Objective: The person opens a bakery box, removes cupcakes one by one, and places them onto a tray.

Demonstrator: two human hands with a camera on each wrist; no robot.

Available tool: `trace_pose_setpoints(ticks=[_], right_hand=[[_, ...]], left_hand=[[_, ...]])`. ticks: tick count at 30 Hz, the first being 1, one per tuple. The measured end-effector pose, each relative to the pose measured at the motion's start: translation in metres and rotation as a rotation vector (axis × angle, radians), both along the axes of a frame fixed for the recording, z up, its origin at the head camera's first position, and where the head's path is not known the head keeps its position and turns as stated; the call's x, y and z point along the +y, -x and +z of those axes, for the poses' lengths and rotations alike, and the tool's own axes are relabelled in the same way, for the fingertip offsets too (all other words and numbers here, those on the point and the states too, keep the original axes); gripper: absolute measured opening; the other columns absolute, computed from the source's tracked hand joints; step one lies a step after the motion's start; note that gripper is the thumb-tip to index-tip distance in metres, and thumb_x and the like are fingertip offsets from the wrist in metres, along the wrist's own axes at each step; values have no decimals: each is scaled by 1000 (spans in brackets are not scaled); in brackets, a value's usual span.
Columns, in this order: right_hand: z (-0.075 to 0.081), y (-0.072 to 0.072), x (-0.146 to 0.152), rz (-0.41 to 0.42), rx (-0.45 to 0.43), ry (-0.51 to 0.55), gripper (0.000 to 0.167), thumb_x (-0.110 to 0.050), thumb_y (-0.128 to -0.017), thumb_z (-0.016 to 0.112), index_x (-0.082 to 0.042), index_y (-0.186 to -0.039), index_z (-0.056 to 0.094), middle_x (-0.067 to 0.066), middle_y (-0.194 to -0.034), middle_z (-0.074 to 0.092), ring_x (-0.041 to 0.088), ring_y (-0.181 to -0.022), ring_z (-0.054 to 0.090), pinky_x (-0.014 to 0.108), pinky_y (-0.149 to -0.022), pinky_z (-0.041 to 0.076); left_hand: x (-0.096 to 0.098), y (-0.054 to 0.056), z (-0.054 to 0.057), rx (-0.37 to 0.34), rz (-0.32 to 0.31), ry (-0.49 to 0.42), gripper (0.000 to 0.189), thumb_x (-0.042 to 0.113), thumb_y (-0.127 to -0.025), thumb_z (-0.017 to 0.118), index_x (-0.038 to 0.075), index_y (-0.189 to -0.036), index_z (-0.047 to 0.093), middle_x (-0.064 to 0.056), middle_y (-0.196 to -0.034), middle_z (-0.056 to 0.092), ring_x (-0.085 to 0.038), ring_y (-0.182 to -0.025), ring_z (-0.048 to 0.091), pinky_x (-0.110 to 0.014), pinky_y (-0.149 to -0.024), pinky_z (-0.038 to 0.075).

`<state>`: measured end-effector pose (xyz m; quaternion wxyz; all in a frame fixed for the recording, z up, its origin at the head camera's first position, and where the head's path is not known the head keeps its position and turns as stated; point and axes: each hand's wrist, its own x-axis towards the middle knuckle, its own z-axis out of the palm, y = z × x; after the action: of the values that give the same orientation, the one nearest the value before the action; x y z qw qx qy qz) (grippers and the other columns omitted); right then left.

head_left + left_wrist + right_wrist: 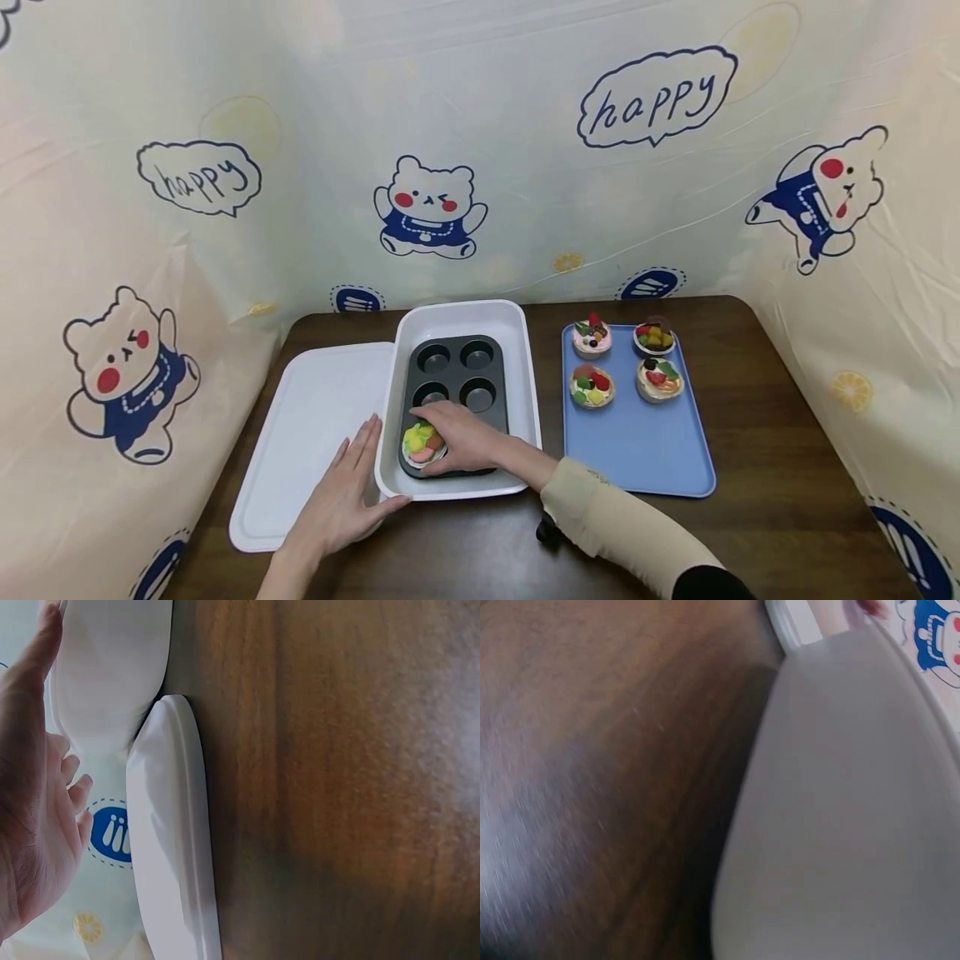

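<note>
In the head view, my right hand (468, 437) grips a small fruit tart (422, 442) with yellow, green and pink topping, thumb and fingers around its sides. The tart is at the near left cup of a dark muffin tin (456, 375), whose other visible cups hold nothing. The tin sits inside a deep white tray (531, 375). My left hand (341, 500) lies against the tray's near left corner, fingers straight and thumb along the front edge. The right wrist view shows mostly the tray's outer wall (840, 810); the right hand is out of it.
A flat white lid (315, 417) lies left of the tray, partly under its edge. To the right, a blue tray (637, 454) carries several fruit tarts (660, 380) toward its back. Everything stands on a dark wooden table (765, 467) before a printed curtain (525, 217).
</note>
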<state>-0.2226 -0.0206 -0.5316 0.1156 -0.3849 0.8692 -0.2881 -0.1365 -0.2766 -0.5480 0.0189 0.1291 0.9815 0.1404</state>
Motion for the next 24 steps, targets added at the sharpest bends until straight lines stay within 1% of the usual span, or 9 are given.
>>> trace_pose_setpoints(ticks=[6,13,19,24], right_hand=[[-8,-4,-14,-18,83,-44,83,-44,-93,87,-13,-162,53,4,-161,59,21,-155,50,44,-135,38],[-9,-3,-15,-48,236,-168,82,-61,-90,84,-23,-159,58,1,-153,60,20,-149,50,48,-131,40],[-6,0,-13,-4,302,-222,74,-64,-92,81,-28,-154,63,-3,-147,64,17,-146,51,47,-127,43],[-1,2,-17,44,362,-278,70,-66,-93,78,-27,-150,66,-4,-143,67,16,-140,55,39,-116,49]], left_hand=[[-2,-2,-1,-1,10,6,122,80,-88,71,12,-177,22,-13,-185,25,-36,-168,34,-63,-137,30],[-2,-3,-3,3,14,6,121,80,-89,70,10,-176,22,-14,-184,25,-37,-168,35,-62,-137,30],[-2,-5,-4,1,16,7,121,79,-90,69,11,-177,20,-13,-185,23,-36,-168,34,-62,-137,30],[-2,-6,-4,10,12,5,120,78,-90,70,13,-178,19,-13,-185,24,-35,-168,35,-62,-137,30]])
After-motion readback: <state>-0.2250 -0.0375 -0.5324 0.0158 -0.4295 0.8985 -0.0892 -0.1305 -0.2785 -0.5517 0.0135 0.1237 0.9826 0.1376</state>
